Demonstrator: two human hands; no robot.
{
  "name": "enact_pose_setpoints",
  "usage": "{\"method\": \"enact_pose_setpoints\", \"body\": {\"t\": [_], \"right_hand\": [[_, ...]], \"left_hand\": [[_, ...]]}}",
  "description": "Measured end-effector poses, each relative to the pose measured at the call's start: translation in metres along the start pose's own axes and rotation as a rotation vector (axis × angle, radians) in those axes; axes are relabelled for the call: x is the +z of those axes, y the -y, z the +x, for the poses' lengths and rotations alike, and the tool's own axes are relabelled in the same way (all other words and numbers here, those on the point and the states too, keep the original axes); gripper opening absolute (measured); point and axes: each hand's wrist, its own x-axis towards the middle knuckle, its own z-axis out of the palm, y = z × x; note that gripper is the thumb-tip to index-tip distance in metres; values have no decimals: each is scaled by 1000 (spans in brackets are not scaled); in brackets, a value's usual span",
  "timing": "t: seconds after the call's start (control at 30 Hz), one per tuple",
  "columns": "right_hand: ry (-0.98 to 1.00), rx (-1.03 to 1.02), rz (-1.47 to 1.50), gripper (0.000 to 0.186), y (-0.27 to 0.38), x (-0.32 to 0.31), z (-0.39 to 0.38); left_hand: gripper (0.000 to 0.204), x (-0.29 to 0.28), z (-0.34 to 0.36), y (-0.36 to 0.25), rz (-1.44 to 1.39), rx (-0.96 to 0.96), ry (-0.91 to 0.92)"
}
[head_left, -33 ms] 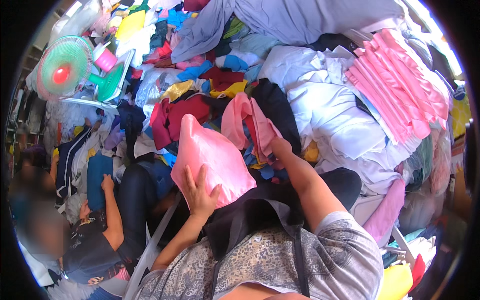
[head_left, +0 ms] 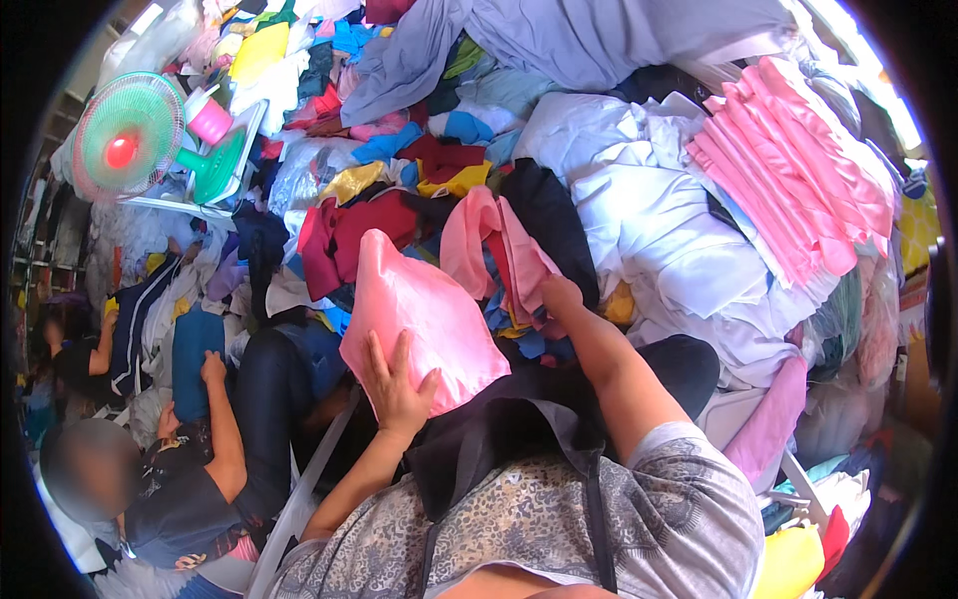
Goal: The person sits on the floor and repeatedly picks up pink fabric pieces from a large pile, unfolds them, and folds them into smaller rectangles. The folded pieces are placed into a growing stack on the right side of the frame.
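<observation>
A smooth, shiny pink piece of cloth (head_left: 424, 319) lies over my lap, its narrow end pointing up toward the pile. My left hand (head_left: 397, 384) rests on its lower left part, fingers spread and thumb apart. Farther right, my right hand (head_left: 561, 298) is closed on the edge of another pink cloth (head_left: 519, 255), which loops up among the pile with red fabric inside it. The tips of the right fingers are hidden. Beside these lie a dark red cloth (head_left: 364, 235) and a black cloth (head_left: 549, 215).
White fabric (head_left: 659, 235) is heaped at right, bearing a stack of folded pink pieces (head_left: 793, 170). A green fan (head_left: 130, 140) stands at upper left. One co-worker (head_left: 190, 489) sits at left, holding blue cloth (head_left: 195, 349); another person (head_left: 85, 354) is farther back.
</observation>
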Motion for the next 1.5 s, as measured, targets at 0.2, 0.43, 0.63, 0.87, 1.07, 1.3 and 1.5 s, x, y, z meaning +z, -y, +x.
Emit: {"method": "enact_pose_setpoints", "body": {"t": [0.2,0.43,0.63,0.87,1.07,1.3,1.5], "right_hand": [[-304,-100,64,16,-6,-4,-19],[-159,-41,444,18,-15,-6,-35],[-450,150,559,15,-50,5,-41],[-430,140,777,17,-53,0,-32],[-532,47,726,13,-36,-23,-47],[-499,-11,751,13,-18,-40,-65],[-599,12,725,13,-7,-45,-80]], "left_hand": [[80,1,3,-1,12,-17,-37],[79,-6,4,-4,-4,-63,-19],[78,-4,1,-4,-15,-76,-29],[78,0,-2,0,-39,-61,-43],[79,-4,-4,-1,-53,-84,3],[79,-7,-5,-3,-64,-68,-9],[78,-6,-8,2,-94,-59,-51]]}}
